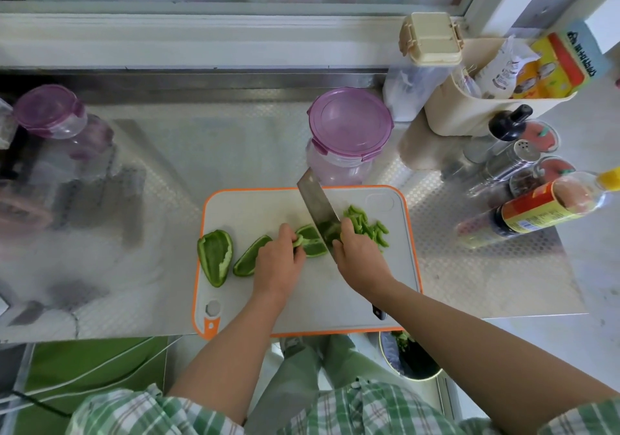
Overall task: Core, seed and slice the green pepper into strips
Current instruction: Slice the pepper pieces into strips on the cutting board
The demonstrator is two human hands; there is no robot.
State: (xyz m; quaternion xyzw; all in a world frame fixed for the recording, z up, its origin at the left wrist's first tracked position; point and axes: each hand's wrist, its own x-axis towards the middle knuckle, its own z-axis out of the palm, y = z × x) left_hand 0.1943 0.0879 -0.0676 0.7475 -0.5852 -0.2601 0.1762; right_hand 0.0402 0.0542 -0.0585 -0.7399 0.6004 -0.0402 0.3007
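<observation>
Slicing stage, approx halfway by my read. The pepper piece (312,241) under work lies mid-board on the white cutting board (235,206), inner side up, long axis running roughly left-right w/ a slight tilt.

The left hand (278,260) sits at its left end, fingers curled over & pinching the edge to pin it down. The right hand (359,253) is wrapped round the knife (315,203), gripping up close to the blade; the handle's butt pokes out under the wrist.

Key relation: the blade runs diagonally, far-left to near-right, i.e. across the piece's long axis, & meets it at the right end. The left fingertips are just beside the blade on its left. Cut strips (365,226) lie in a loose pile on the blade's right, near the right hand. So each cut should walk leftward, toward the pinning hand, which has to back off along the piece; the main risk is a nicked fingertip.

Uncut stock: a pepper half (214,257) at the board's left edge, pale inner side up, & a wedge (250,257) btw it & the left hand. Both look cored, no seeds visible.

The board sits on a steel bench (469,267), w/ a purple-lidded tub (349,126) just behind.
</observation>
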